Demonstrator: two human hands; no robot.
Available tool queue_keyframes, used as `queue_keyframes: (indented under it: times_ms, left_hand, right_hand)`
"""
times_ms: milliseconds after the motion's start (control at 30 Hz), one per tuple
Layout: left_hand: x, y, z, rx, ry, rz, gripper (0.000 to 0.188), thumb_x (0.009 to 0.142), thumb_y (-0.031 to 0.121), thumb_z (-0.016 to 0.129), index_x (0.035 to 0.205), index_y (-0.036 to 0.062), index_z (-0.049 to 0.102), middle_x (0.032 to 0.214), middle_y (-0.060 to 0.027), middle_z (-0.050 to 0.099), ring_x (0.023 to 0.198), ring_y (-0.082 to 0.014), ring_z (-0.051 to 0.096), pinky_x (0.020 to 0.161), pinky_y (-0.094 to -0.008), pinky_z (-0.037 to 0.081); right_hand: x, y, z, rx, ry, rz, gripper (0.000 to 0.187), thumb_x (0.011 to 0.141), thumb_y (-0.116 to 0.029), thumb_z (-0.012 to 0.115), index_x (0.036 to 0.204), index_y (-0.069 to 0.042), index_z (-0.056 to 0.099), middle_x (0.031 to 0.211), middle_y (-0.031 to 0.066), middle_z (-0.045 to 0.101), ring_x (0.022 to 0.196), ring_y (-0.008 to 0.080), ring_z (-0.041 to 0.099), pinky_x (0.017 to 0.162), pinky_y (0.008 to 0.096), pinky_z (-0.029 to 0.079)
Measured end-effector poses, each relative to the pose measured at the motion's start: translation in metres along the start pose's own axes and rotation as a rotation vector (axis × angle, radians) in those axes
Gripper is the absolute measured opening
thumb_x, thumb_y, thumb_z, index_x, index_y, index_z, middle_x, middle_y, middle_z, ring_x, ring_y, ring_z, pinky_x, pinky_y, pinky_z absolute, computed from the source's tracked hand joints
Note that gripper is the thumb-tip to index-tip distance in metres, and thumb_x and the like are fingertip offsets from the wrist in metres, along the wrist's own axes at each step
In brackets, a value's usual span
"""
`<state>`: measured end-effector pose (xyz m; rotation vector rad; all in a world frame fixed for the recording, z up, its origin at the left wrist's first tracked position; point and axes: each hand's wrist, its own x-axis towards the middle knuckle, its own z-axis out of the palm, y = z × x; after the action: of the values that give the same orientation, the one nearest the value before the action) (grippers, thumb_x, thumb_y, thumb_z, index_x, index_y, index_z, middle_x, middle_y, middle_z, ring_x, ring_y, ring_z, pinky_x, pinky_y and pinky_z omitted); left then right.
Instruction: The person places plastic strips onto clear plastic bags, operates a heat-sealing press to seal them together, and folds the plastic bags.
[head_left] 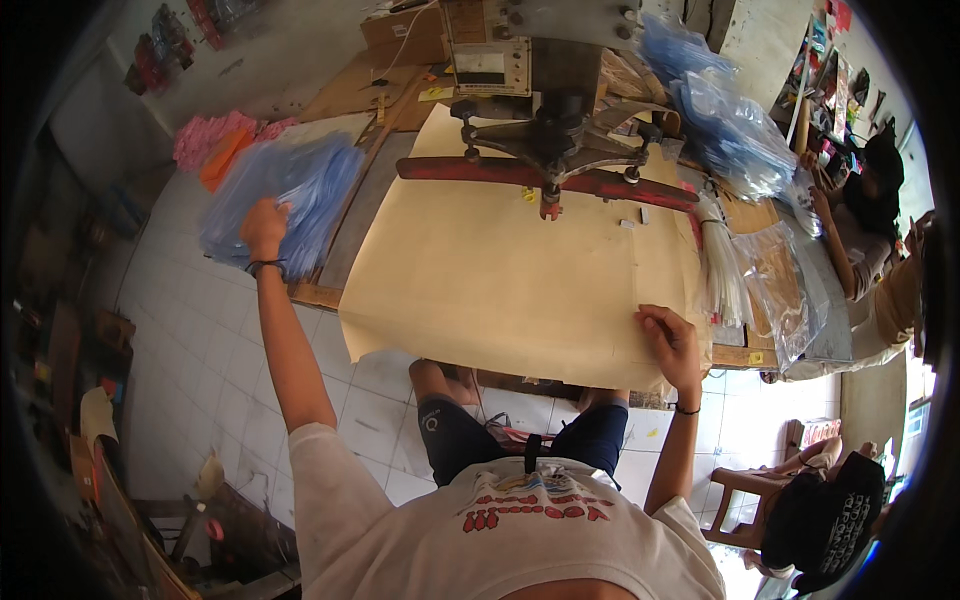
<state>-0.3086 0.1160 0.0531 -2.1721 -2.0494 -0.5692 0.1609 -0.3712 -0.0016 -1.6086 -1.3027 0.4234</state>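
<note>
My left hand (264, 232) is closed over a pile of clear blue plastic sheets (325, 185) at the table's left side, gripping at the top of the pile. A wide cream sheet (480, 270) covers the middle of the table and hangs slightly past the near edge. On its near right part rests my right hand (672, 345), fingers loosely bent and apart, with nothing visible in them. Above the sheet's far part sits a press machine's long red bar (450, 171), carried by a dark metal bracket (555, 140). Two small grey pieces (644, 214) lie right of the bar's middle.
More blue plastic (725, 120) is heaped at the far right, with a bundle of white strips (720, 260) and a clear plastic bag (785, 290) nearer. Pink material (205, 140) and an orange piece (226, 160) lie far left. Other people are at the right, one beside a stool (740, 500).
</note>
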Motion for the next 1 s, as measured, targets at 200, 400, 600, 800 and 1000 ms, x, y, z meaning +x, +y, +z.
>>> queue_keyframes:
  times_ms: [200, 400, 600, 800, 1000]
  left_hand:
    - [0.047, -0.042, 0.001, -0.027, -0.238, 0.074, 0.043, 0.098, 0.041, 0.061, 0.110, 0.0009, 0.072, 0.101, -0.0225, 0.074, 0.095, -0.0392, 0.071, 0.083, -0.0455, 0.053]
    - [0.048, -0.052, -0.001, -0.441, -0.407, -0.136, 0.057, 0.104, 0.048, 0.050, 0.133, 0.0008, 0.062, 0.130, -0.0211, 0.065, 0.110, -0.0378, 0.066, 0.098, -0.0519, 0.051]
    - [0.040, -0.038, -0.025, -0.426, -0.553, -0.206, 0.054, 0.100, 0.046, 0.060, 0.131, 0.0026, 0.067, 0.129, -0.0190, 0.067, 0.112, -0.0316, 0.067, 0.095, -0.0438, 0.053]
    - [0.024, -0.010, -0.028, -0.158, -0.462, 0.124, 0.045, 0.086, 0.042, 0.080, 0.106, 0.0021, 0.079, 0.096, -0.0137, 0.078, 0.093, -0.0250, 0.073, 0.087, -0.0353, 0.053]
    - [0.031, -0.017, -0.023, -0.173, -0.465, -0.068, 0.042, 0.095, 0.041, 0.071, 0.104, 0.0006, 0.078, 0.093, -0.0168, 0.077, 0.089, -0.0219, 0.072, 0.083, -0.0358, 0.053]
  right_hand:
    - [0.008, -0.003, 0.012, 0.018, 0.156, 0.109, 0.016, 0.100, -0.001, 0.058, 0.111, 0.003, 0.070, 0.093, 0.0076, 0.074, 0.090, 0.0111, 0.069, 0.083, 0.0249, 0.052]
    - [0.006, -0.004, 0.008, -0.074, 0.165, 0.054, 0.016, 0.097, 0.000, 0.060, 0.107, 0.003, 0.072, 0.091, 0.0097, 0.074, 0.087, 0.0145, 0.070, 0.081, 0.0264, 0.053]
    - [0.003, 0.000, 0.009, -0.066, 0.159, 0.047, 0.017, 0.096, 0.002, 0.059, 0.108, 0.002, 0.072, 0.091, 0.0098, 0.074, 0.089, 0.0150, 0.070, 0.082, 0.0272, 0.053]
    - [0.002, 0.000, 0.012, -0.033, 0.189, 0.008, 0.016, 0.094, -0.001, 0.064, 0.106, 0.002, 0.072, 0.091, 0.0145, 0.073, 0.085, 0.0207, 0.073, 0.076, 0.0297, 0.055]
    - [0.001, 0.000, 0.012, -0.096, 0.193, -0.007, 0.015, 0.094, -0.002, 0.064, 0.106, 0.002, 0.072, 0.092, 0.0145, 0.073, 0.084, 0.0205, 0.073, 0.076, 0.0300, 0.054]
